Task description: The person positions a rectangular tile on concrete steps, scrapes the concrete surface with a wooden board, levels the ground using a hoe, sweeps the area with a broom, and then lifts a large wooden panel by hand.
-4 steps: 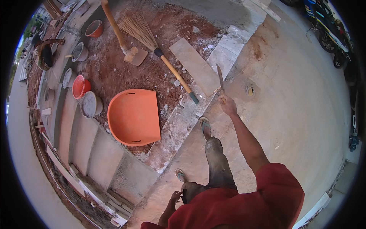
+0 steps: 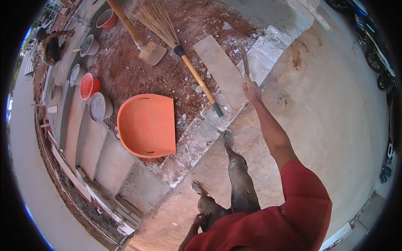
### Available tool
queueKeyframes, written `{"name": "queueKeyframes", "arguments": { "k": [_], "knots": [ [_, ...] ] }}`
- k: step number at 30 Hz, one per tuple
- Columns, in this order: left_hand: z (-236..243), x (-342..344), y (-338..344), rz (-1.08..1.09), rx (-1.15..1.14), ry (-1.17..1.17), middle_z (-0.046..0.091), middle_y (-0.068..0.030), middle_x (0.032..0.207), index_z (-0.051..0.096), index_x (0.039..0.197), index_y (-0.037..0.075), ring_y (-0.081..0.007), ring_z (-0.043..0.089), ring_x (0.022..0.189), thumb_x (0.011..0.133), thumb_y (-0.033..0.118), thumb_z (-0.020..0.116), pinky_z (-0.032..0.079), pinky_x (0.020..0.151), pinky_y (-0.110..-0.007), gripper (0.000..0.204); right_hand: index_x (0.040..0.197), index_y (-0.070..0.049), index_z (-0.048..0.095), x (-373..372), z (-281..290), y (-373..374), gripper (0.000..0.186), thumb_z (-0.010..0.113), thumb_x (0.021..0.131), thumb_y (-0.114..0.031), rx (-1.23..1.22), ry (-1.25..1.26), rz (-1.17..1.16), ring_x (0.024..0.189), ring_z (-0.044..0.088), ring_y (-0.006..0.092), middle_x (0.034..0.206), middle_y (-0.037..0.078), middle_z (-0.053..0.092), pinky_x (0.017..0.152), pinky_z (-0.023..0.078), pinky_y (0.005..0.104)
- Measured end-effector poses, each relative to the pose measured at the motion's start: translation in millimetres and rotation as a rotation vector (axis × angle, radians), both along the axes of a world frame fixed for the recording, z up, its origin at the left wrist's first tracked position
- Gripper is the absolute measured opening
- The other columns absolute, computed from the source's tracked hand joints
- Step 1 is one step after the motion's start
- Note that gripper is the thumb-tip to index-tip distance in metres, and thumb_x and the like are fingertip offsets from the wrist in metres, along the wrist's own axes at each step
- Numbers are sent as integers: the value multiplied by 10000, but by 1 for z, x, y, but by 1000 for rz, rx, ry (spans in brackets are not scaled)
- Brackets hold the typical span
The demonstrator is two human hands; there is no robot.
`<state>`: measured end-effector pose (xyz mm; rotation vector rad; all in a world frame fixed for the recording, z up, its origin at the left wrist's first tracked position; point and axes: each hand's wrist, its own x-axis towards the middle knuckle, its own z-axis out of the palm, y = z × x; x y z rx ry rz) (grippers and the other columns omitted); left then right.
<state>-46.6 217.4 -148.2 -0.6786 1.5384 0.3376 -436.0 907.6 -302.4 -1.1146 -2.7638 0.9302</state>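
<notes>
My right hand (image 2: 252,91) grips the handle of a long flat blade (image 2: 244,58), extended over the white stone edging (image 2: 184,161) beside a loose rectangular slab (image 2: 211,52). Down at my left thigh, my left hand (image 2: 200,219) has curled fingers; what they hold, if anything, is hidden. A straw broom (image 2: 194,73) with a bamboo handle lies left of the slab, its end on the edging. Left of that sits an orange plastic scoop tray (image 2: 146,125).
A wooden-handled digging tool (image 2: 123,19) lies on red soil. Several buckets (image 2: 100,106) line the concrete steps (image 2: 90,152) at left. A co-worker (image 2: 52,46) bends at the far upper left. A motorcycle (image 2: 368,39) stands at upper right; smooth concrete floor (image 2: 322,125) spans the right side.
My right hand and the blade have moved forward, up in the picture, and the blade stands at a steeper angle. The whole view has shifted slightly as my head moved.
</notes>
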Motion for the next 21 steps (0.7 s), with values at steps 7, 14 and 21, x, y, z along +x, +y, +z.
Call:
{"name": "queueKeyframes", "arguments": {
  "k": [7, 14, 21],
  "knots": [
    [-13, -2, 108, 530, -143, 4, 666, -21, 850, 606, 1267, 80, -125, 617, 717, 905, 325, 685, 520, 585, -292, 445, 1370, -260, 507, -130, -83, 61, 535, 690, 876, -352, 464, -288, 131, 1430, 242, 356, 1534, 161, 277, 1069, 244, 668],
    [-39, -11, 164, 521, 2, 269, 712, -156, 1069, 579, 1256, 16, -190, 686, 930, 884, 301, 706, 550, 828, -322, 486, 1533, -151, 189, -136, -101, 40, 1194, 848, 635, -583, 260, -558, -35, 1461, 188, 421, 1567, 190, 212, 1053, 315, 695],
    [-42, 5, 187, 979, 9, 270, 668, -63, 1012, 554, 1298, 63, -153, 648, 856, 938, 208, 616, 529, 738, -324, 393, 1522, 27, 89, -88, -152, 22, 1473, 843, 494, -711, 226, -696, -127, 1421, 277, 455, 1508, 266, 323, 1108, 329, 587]
  ]
}}
